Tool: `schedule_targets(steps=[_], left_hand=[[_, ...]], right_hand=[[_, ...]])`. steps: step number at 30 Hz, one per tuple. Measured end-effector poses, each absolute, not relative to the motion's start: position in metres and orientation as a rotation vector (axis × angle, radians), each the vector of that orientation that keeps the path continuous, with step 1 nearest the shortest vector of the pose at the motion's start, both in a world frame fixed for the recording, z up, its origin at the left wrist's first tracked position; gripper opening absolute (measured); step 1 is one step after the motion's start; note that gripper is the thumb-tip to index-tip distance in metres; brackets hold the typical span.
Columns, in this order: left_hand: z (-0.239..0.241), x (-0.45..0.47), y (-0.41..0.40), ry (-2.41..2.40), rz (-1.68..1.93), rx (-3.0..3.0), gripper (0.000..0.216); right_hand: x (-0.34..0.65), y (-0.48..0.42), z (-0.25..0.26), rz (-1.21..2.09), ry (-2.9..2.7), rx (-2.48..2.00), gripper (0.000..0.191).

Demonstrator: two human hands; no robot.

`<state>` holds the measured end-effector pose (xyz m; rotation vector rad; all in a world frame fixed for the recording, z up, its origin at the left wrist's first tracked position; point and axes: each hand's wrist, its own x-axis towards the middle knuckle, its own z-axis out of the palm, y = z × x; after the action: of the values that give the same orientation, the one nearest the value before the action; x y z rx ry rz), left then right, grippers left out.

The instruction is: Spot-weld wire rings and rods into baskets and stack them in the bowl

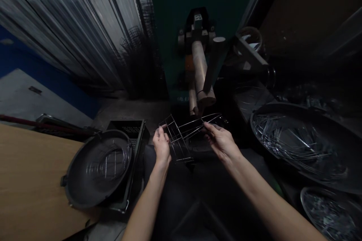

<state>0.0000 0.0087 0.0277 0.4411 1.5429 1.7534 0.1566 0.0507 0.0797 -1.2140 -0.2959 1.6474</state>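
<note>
Between my two hands is a wire frame [177,135] of thin metal rods, held in the air just below the electrodes of a green spot-welding machine [172,45]. My left hand [161,141] pinches the frame's left side with closed fingers. With thumb and fingertips, my right hand [219,139] grips a bent wire piece [195,130] that meets the frame and runs past the hand to the right. Whether the two are joined I cannot tell. The upper electrode arm [200,66] ends a little above the wires; dark shadow hides part of the lower arm.
A black round pan [82,173] with wire pieces rests on a dark crate [138,135] at left, beside a wooden board [36,173]. At right are a large pan [350,158] of bent wires and a smaller bowl [304,197] of small metal parts. Long rods [93,15] stand behind.
</note>
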Motion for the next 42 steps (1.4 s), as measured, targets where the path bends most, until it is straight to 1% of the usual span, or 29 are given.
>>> schedule_targets(steps=[7, 13, 17, 21, 26, 32, 35, 39, 40, 42], left_hand=[[0.027, -0.001, 0.011, 1.526, 1.754, 0.422, 0.051], [0.032, -0.005, 0.013, 1.501, 1.736, 0.401, 0.040], [0.033, -0.006, 0.011, 1.403, 1.724, 0.378, 0.033], [0.034, -0.005, 0.013, 1.414, 1.741, 0.333, 0.030], [0.036, -0.010, 0.021, 1.420, 1.760, 0.324, 0.033], [0.035, -0.015, 0.025, 1.470, 1.738, 0.324, 0.032], [0.034, -0.014, 0.026, 1.477, 1.748, 0.343, 0.034], [0.023, -0.004, 0.023, 1.442, 1.760, 0.317, 0.037], [0.019, 0.001, 0.019, 1.442, 1.778, 0.295, 0.037], [0.013, 0.012, 0.004, 1.477, 1.828, 0.246, 0.039]], right_hand=[[0.154, 0.052, 0.081, 1.650, -0.282, -1.206, 0.015], [0.151, 0.056, 0.080, 1.672, -0.291, -1.187, 0.012], [0.153, 0.055, 0.081, 1.699, -0.289, -1.177, 0.014], [0.164, 0.047, 0.075, 1.695, -0.273, -1.171, 0.018], [0.180, 0.038, 0.069, 1.658, -0.277, -1.249, 0.023], [0.179, 0.031, 0.079, 1.731, -0.258, -1.232, 0.018], [0.181, 0.024, 0.081, 1.736, -0.318, -1.217, 0.025], [0.213, 0.000, 0.070, 1.630, -0.578, -1.322, 0.041], [0.226, -0.007, 0.067, 1.549, -0.695, -1.405, 0.041], [0.252, -0.019, 0.066, 1.312, -0.919, -1.604, 0.029]])
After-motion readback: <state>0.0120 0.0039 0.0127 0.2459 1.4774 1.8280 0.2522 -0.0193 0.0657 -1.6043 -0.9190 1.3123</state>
